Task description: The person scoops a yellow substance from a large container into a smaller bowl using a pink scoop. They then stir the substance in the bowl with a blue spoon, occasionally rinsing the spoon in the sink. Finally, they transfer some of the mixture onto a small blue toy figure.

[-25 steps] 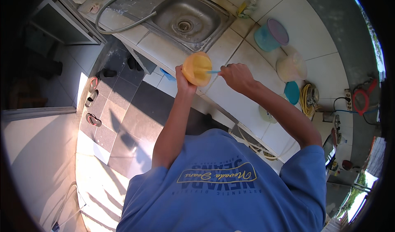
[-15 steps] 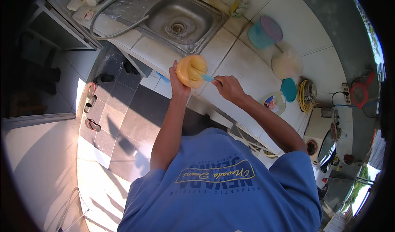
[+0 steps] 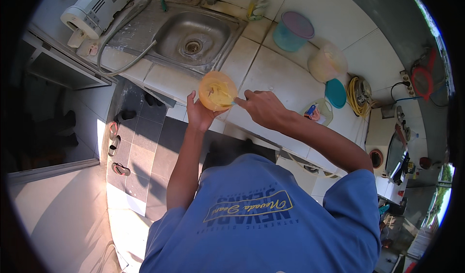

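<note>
My left hand cups an orange bowl from its left and under side, in front of the sink's near edge. The bowl is tipped so that its inside shows, with a pale yellow, creamy mass spread over the bottom and wall. My right hand is closed around a light-blue utensil, whose visible end meets the bowl's right rim. Most of the utensil is hidden by my fingers, so its exact kind does not show.
Behind the bowl lies a steel sink with a grey hose beside it. Along the tiled counter stand a teal tub with a purple lid, a translucent tub, a teal lid and a green basket.
The bowl has shifted slightly left and down and turned, showing more of its inside. My right hand has moved closer to the rim, covering more of the utensil. The whole view has shifted.
</note>
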`<state>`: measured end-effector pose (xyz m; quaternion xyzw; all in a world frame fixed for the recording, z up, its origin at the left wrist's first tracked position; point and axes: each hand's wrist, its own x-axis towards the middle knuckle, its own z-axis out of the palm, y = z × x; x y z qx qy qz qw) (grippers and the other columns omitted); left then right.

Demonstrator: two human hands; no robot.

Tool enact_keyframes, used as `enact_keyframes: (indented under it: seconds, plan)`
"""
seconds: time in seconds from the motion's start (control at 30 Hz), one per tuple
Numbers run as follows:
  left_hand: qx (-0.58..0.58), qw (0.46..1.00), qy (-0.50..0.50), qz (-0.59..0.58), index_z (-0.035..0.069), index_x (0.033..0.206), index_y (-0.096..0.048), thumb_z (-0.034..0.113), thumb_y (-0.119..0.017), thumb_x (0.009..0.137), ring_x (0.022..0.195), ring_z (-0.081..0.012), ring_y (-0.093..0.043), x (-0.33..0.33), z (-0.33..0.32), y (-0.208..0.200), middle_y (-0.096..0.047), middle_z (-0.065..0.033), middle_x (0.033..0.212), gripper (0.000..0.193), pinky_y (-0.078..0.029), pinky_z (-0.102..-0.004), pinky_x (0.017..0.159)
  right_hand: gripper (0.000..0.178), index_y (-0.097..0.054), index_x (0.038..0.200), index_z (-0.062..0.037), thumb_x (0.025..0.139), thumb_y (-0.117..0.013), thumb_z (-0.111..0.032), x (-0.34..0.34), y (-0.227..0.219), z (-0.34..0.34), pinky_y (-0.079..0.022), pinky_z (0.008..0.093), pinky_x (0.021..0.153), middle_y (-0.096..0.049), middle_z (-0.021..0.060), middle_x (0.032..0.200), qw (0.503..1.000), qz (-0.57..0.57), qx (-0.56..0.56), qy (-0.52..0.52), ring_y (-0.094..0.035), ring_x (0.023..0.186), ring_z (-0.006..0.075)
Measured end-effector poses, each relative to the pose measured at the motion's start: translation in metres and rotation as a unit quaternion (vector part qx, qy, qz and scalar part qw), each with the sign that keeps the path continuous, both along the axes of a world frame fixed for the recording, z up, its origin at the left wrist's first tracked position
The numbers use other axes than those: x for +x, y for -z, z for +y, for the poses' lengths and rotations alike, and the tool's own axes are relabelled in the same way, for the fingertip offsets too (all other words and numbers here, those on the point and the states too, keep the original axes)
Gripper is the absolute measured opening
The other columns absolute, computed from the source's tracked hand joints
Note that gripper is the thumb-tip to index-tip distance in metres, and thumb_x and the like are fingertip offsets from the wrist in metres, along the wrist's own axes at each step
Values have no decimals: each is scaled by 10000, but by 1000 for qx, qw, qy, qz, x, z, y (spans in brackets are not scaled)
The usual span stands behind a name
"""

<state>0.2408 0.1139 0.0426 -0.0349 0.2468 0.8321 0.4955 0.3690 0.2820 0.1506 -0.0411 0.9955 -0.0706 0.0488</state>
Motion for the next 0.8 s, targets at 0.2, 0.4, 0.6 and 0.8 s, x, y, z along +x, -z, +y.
enact_keyframes:
  seconds: [0.2, 0.4, 0.6, 0.8]
  plan:
    - [-67, 973, 193, 104, 118, 1379, -444, 549, -339, 1003, 1031, -207, -668, -13, -19, 7, -607, -82, 1247, 582, -619, -348, 604, 112, -693, 750, -10, 805, -634, -90, -33, -97, -3, -559, 380, 612, -667, 139, 802, 934, 73, 64, -344, -688, 764, 284]
    - [-99, 947, 297, 76, 122, 1383, -444, 581, -305, 1008, 1064, -190, -650, -2, -7, -34, -594, -65, 1268, 609, -609, -318, 662, 6, -700, 737, -71, 733, -697, -74, -75, -133, 6, -520, 358, 551, -650, 95, 707, 928, 12, 210, -309, -662, 677, 255]
    - [-75, 971, 131, 187, 115, 1460, -354, 653, -246, 980, 1275, -227, -515, 3, -11, -70, -474, -101, 1414, 729, -494, -404, 1014, 115, -675, 767, -26, 825, -578, -42, -48, -111, 51, -472, 440, 553, -604, 130, 593, 988, -124, 28, -93, -606, 600, 351]
    - [147, 988, 31, 32, 97, 1451, -356, 580, -325, 1001, 1280, -264, -500, 19, 0, -56, -467, -105, 1420, 661, -440, -459, 1074, 211, -690, 1023, -47, 855, -566, -66, -6, -99, 27, -496, 453, 628, -656, 146, 784, 998, -13, -46, -35, -633, 670, 333]
